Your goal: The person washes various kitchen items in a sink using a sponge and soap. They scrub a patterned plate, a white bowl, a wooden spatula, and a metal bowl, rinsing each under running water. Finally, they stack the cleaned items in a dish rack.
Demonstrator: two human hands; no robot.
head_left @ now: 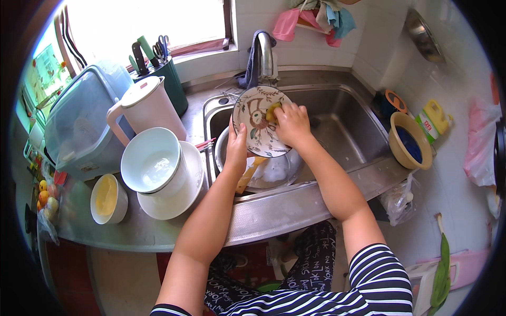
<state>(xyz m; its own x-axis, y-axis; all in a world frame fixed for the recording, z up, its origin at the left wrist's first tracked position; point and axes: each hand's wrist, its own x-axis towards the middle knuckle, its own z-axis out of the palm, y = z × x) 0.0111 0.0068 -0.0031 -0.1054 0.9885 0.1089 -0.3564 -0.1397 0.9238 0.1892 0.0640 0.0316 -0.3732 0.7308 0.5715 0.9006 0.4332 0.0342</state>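
Note:
My left hand grips the left edge of a patterned plate, holding it tilted over the sink. The plate is white with a brown and green picture and a dark rim. My right hand presses a yellow-green sponge against the plate's face; its fingers cover part of the sponge. Below the plate, a round basin holds soapy foam, and a yellowish wooden utensil leans in it. The plate hides part of the basin.
Left of the sink stand stacked white bowls on a plate, a small bowl, a pink kettle, a knife block and a clear bin. The faucet rises behind; a yellow basin sits right.

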